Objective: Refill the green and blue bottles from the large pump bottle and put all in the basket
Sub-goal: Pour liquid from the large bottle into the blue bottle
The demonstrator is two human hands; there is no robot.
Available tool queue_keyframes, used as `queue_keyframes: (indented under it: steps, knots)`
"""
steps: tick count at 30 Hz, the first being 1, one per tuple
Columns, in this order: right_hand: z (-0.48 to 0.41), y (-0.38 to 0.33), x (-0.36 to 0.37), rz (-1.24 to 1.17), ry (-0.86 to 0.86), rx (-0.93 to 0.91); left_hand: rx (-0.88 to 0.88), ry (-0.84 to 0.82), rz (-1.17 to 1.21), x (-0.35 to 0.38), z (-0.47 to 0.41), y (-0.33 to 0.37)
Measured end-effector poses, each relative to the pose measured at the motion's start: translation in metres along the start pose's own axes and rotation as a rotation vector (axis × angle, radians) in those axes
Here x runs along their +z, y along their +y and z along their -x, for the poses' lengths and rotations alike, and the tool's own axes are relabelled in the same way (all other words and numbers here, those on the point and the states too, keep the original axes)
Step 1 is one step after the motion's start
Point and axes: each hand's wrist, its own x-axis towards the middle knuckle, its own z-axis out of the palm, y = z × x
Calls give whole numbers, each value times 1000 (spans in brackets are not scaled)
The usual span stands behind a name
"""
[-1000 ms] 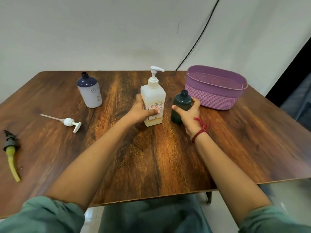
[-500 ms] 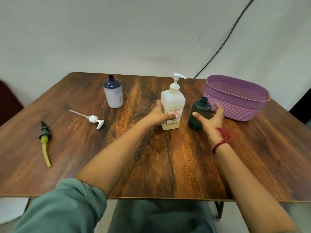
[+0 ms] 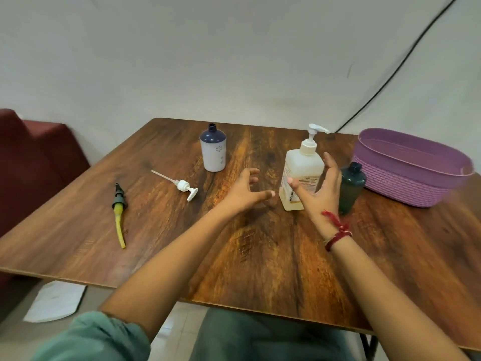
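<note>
Three bottles stand on one brown wooden table point(image 3: 260, 243): one large translucent white pump bottle point(image 3: 302, 175), one small dark green plastic bottle point(image 3: 351, 190) and one white plastic bottle with a dark blue shoulder point(image 3: 213, 152). Two loose pump parts lie there: one white pump head point(image 3: 183, 185) and one black pump head with a yellow tube point(image 3: 119, 207). There is one purple woven-look plastic basket point(image 3: 416, 175). Two bare hands show, one left hand point(image 3: 244, 190) and one right hand point(image 3: 321, 188), with one red thread wristband point(image 3: 337, 231).

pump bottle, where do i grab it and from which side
Probably the wide, flat-sided body of the pump bottle, below the shoulder, not the thin pump neck. It stands upright, so come level from its left with the left hand: the right hand and the green bottle crowd its right side.
</note>
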Motion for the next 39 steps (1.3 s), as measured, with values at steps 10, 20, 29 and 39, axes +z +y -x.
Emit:
queue_keyframes:
  steps: [10,20,29,39]
  knots:
    - [-18,12,25,-86,39,169,77,305,-33,-57,1,-43]
    - [-22,30,31,-33,43,154,-49,541,7,-84,-67,-30]
    - [-23,36,34,-44,42,172,-39,519,69,-95,-111,-33]
    - [-23,33,32,-47,25,174,97,454,-68,-98,-95,-39]
